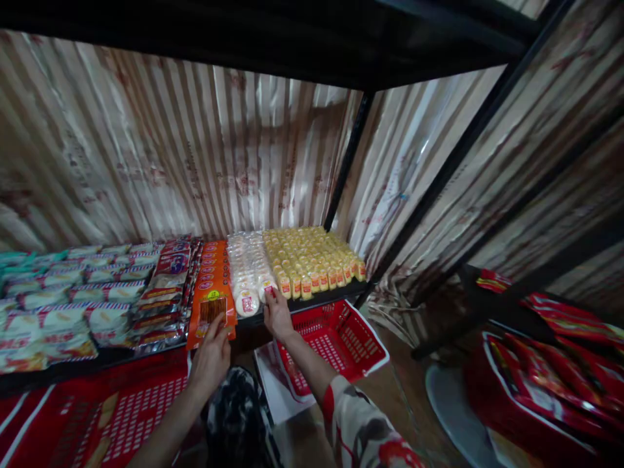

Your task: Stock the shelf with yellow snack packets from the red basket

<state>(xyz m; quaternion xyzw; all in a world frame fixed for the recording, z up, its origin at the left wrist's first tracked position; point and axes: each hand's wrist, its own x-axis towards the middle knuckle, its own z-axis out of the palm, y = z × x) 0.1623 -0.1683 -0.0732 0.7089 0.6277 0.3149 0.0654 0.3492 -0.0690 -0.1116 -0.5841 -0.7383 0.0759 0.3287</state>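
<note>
At the shelf's front edge, my left hand (213, 354) has its fingers closed at the lower end of an orange snack packet (207, 286) with a dark brown window. Close by on the right, my right hand (279, 316) pinches a round white packet (266, 286) with a red label, at the front of its row. Another round white packet (247, 302) lies between the two hands. Small yellow wrapped snacks (314, 260) stand in tight rows right of my right hand. Dark red and brown packets (163, 292) lie left of the orange one.
A red plastic basket (363, 341) sits below the shelf; another red basket (141, 403) is at lower left. White packs (49, 296) fill the shelf's left. A black post (348, 162) rises at the corner. A red container (480, 390) holding red packets stands at right.
</note>
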